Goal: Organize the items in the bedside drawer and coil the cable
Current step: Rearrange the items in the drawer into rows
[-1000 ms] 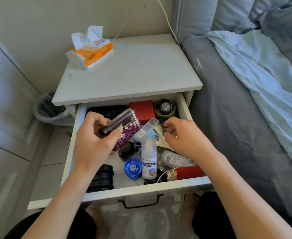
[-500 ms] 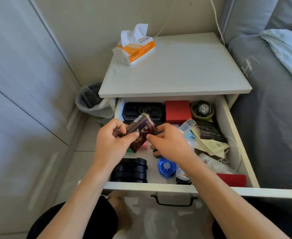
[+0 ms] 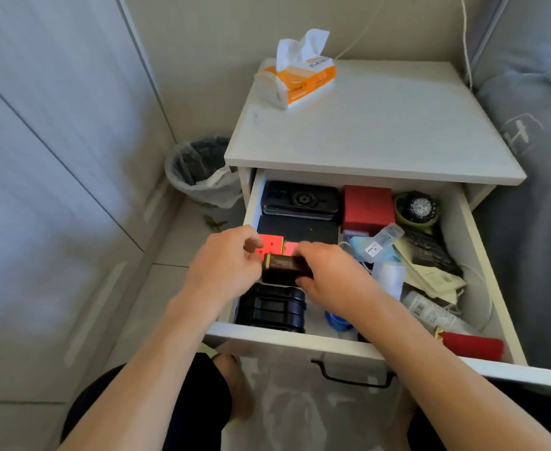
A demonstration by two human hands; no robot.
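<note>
Dark tin (image 3: 285,267) at centre frame, over drawer (image 3: 456,229) left half, gripped btwn left hand (image 3: 225,265) and right hand (image 3: 327,276), fingers curled round ends. Probably steadying for slot above black case (image 3: 270,309). Cable not identifiable.

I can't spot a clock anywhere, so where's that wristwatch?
In the head view, the wristwatch sits on a green round holder at the drawer's back right corner, just right of the red box.
</note>
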